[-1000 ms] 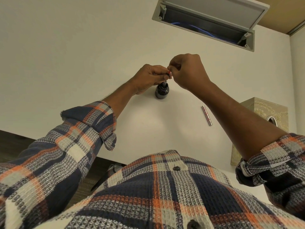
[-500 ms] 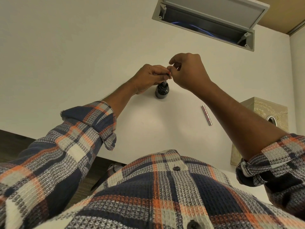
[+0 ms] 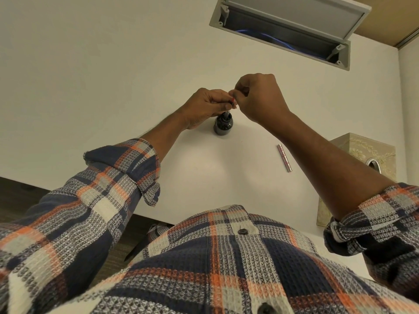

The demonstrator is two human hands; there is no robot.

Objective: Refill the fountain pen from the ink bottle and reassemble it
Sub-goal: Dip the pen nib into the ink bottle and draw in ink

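White tabletop (image 3: 113,87), bearing a beige patterned tissue box (image 3: 362,150) near the right forearm. Small dark glass ink bottle (image 3: 223,125) stood directly beneath both hands; a slim pink metallic pen barrel (image 3: 284,157) lay apart, under the right wrist. Left hand (image 3: 204,107) gripped the pen's upright front section (image 3: 226,114), nib dipped in the bottle, while the right hand (image 3: 258,96), its fingers regripped since a moment before, pinched the red converter end (image 3: 232,100), so filling appeared underway.
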